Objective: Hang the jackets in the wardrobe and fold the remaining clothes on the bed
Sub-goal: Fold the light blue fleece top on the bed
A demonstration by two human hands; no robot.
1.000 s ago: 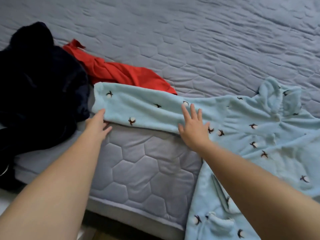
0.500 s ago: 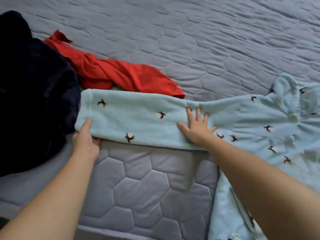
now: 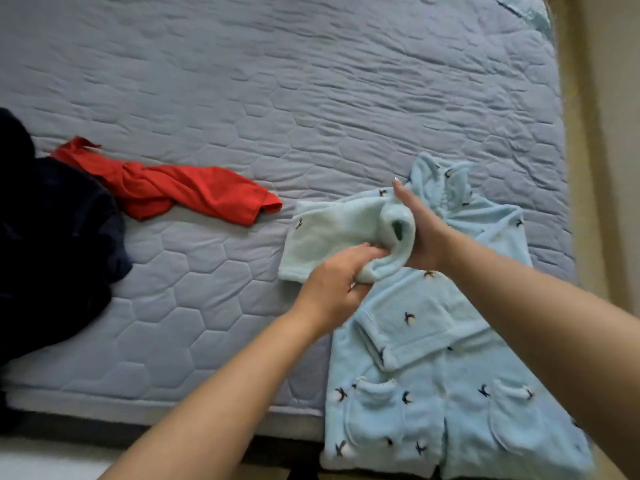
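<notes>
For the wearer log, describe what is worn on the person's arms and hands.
Nothing worn shows. The left hand and right hand are ungloved, with no rings in view. The left forearm and right forearm are bare to the frame edge: no sleeves, watch or bracelet.

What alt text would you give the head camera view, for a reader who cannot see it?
Two bare hands fold the sleeve of a pale blue fleece robe on a grey quilted bed: the left hand grips the cuff end, the right hand, fingers straight, braces the fold. A red garment and a dark navy garment lie to the left.
</notes>
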